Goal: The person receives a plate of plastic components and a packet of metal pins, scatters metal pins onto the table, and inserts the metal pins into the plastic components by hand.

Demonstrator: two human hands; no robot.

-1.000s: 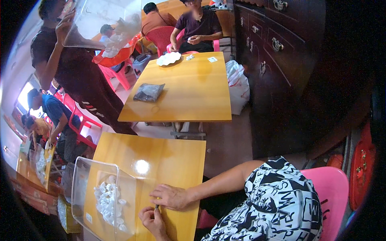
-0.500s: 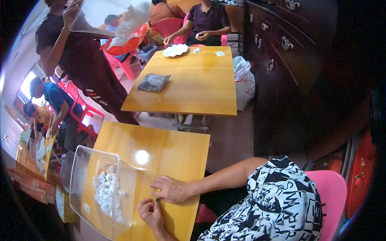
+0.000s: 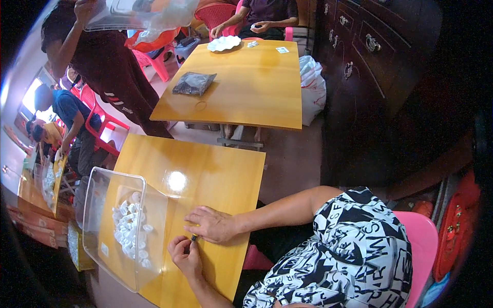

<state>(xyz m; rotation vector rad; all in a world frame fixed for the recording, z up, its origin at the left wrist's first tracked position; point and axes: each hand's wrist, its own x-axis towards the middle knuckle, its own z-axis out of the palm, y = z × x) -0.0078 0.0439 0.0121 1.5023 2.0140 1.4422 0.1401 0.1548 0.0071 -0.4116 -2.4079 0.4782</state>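
My right hand (image 3: 211, 224) lies palm down on the yellow wooden table, its fingers curled over the yellow part of a small yellow-and-dark stick-shaped tool (image 3: 194, 237). Close below it, my left hand (image 3: 187, 256) has its fingers bent, with thumb and finger at the dark end of that tool. What kind of tool it is cannot be made out, as the fingers cover much of it. Left of both hands stands a clear plastic box (image 3: 142, 241). A heap of small white cap-like pieces (image 3: 127, 226) shows through its walls.
A second yellow table (image 3: 251, 97) beyond bears a grey plastic packet (image 3: 194, 83) and a white scalloped plate (image 3: 224, 43). A person sits behind it; another stands at upper left, holding a clear tub (image 3: 128, 18). Dark drawers (image 3: 372, 43) line the right side.
The view has tilted, so the tables and the box sit higher in the picture. Both hands stay together at the small tool. The standing person's clear tub has dropped a little relative to them.
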